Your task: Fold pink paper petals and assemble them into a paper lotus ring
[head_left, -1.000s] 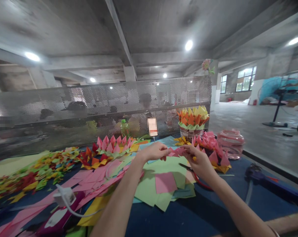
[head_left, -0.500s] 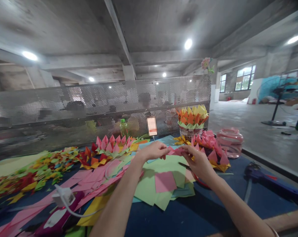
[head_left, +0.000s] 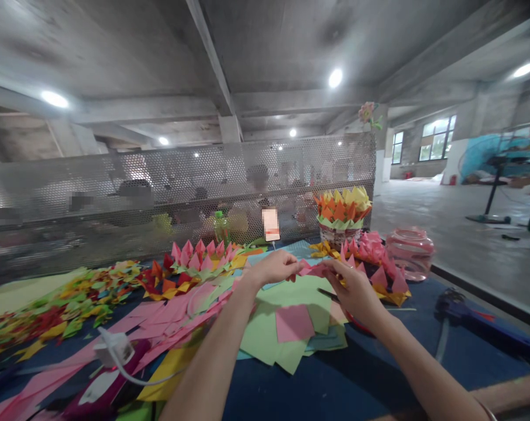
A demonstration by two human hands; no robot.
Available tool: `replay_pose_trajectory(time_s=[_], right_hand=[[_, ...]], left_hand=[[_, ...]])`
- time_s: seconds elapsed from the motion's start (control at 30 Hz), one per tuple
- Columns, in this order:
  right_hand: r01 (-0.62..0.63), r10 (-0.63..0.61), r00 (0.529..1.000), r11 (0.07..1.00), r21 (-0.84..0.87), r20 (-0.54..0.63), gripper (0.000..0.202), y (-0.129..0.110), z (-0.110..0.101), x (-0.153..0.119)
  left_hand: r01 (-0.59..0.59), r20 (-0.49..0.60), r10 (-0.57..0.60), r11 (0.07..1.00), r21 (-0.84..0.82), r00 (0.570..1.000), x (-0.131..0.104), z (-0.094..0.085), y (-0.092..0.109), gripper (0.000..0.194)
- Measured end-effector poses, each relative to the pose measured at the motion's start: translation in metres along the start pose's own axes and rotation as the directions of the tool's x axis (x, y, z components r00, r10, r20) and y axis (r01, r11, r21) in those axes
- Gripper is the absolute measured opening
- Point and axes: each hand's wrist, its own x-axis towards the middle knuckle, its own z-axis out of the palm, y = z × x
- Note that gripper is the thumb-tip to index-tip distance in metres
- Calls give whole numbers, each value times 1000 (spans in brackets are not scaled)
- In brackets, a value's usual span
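A small folded piece of pink paper (head_left: 311,268) is stretched between my two hands above the table. My left hand (head_left: 279,268) pinches its left end, and my right hand (head_left: 341,275) grips the right end. Beneath them lies a fanned stack of light green paper sheets (head_left: 265,333), topped by a pink paper square (head_left: 294,323). Scissors with red handles (head_left: 359,324) lie partly hidden under my right hand, one dark blade pointing left. Pink and yellow folded paper points (head_left: 390,283) stand just right of that hand.
Left are pink paper strips (head_left: 168,318), colourful paper scraps (head_left: 67,301) and a purple power strip (head_left: 109,380) with a white plug. A blue glue gun (head_left: 484,324) and a pink clear jar (head_left: 409,254) are at right. Behind stand a paper-petal basket (head_left: 341,216), phone (head_left: 271,224) and perforated metal screen (head_left: 177,175).
Both hands keep nearly the same place and grip on the pink paper. The paper's folds look slightly altered between the fingers.
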Motion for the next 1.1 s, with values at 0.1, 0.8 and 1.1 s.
replay_pose_trajectory(time_s=[0.1,0.8,1.1], right_hand=[[4,-4,1000,1000,-4,6,23,0,-1,0],[-14,13,999,999,-53,-35,19,-10,-3,1],[-62,60,997,997,42,41,17,-4,1,-2]], left_hand=[[0,-22,0,1000,-3,1000,1,2,-1,54],[-3,-51,4,1000,20,999,4,11,5,50],[-26,-42,27,1000,17,999,6,15,6,50]])
